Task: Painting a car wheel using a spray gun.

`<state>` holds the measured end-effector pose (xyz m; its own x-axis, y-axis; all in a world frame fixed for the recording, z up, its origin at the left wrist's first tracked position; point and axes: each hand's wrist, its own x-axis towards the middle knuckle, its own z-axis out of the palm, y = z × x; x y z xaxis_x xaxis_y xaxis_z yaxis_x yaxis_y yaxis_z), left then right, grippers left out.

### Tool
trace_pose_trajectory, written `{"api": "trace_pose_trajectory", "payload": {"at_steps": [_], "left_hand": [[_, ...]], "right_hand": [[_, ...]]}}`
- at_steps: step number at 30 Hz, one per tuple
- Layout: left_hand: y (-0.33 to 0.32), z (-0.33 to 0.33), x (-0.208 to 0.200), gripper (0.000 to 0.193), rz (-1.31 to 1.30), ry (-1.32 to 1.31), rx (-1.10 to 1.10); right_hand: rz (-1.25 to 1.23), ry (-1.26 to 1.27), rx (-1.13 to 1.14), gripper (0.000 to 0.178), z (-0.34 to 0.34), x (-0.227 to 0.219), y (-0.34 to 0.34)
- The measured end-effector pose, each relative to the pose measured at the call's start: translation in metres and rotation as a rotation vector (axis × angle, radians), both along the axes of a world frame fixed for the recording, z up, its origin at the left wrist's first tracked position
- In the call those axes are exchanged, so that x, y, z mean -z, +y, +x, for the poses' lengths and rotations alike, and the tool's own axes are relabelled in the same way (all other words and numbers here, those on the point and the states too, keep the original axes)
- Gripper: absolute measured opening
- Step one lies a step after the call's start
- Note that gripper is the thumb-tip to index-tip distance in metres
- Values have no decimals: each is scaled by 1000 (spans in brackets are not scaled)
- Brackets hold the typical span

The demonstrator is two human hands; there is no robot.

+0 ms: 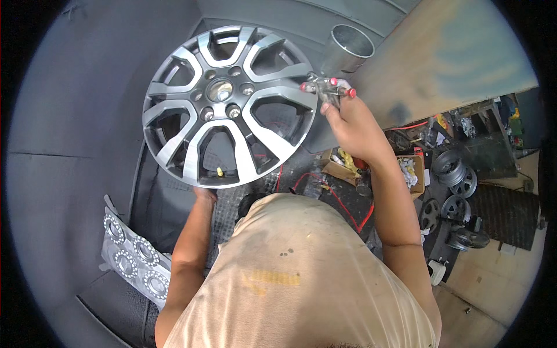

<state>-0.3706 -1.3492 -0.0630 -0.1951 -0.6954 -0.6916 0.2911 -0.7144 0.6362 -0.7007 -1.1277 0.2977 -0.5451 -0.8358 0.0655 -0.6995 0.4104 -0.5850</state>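
A large alloy wheel rim, silver on the spoke faces and dark grey between them, lies face up in front of me. Beside its right edge, my right hand is closed round a metal spray gun with red knobs. An open, transparent-looking grey cup stands just above the gun and appears joined to it. My left hand is at the rim's near edge, its fingers hidden beneath. A yellowish valve cap shows near that edge.
Dark walls close in on the left. At lower left stands a silver panel with ring-shaped parts. A paint-stained board slopes at upper right. A red hose crosses the floor by cardboard boxes. Several wheel rims lie farther right.
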Motion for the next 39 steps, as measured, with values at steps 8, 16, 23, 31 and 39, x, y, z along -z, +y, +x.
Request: {"api": "trace_pose_trajectory", "payload": {"at_steps": [8, 16, 23, 31, 39], "left_hand": [[96, -51, -31, 35, 320, -50, 101], [70, -35, -21, 34, 231, -171, 181], [27, -9, -12, 44, 49, -137, 190], [-13, -3, -17, 54, -103, 40, 71], [70, -36, -33, 33, 155, -165, 134]], "right_hand": [[-158, -178, -57, 27, -6, -14, -11], [-69, -69, 203, 32, -39, 1, 21], [-26, 151, 247, 30, -38, 6, 28], [67, 89, 167, 32, -16, -9, 17], [-29, -115, 7, 34, 3, -13, 0]]}}
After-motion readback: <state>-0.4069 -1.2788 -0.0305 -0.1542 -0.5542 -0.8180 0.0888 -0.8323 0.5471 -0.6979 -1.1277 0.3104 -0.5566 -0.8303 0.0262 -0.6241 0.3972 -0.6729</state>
